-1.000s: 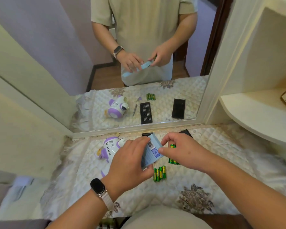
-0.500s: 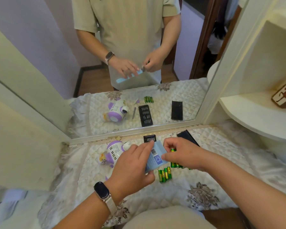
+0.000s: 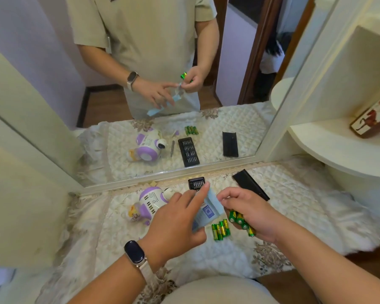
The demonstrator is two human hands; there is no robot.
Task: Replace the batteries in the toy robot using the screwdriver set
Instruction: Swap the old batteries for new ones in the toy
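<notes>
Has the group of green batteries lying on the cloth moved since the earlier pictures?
No. The loose batteries lie at the same spot on the quilted cloth, just beyond its flower pattern; only the camera shifted.

Light: bright, even, soft.
Shadows: faint beneath both hands.
Focus: sharp around the grip.
Edges: wide-angle bowing, slight blur.
</notes>
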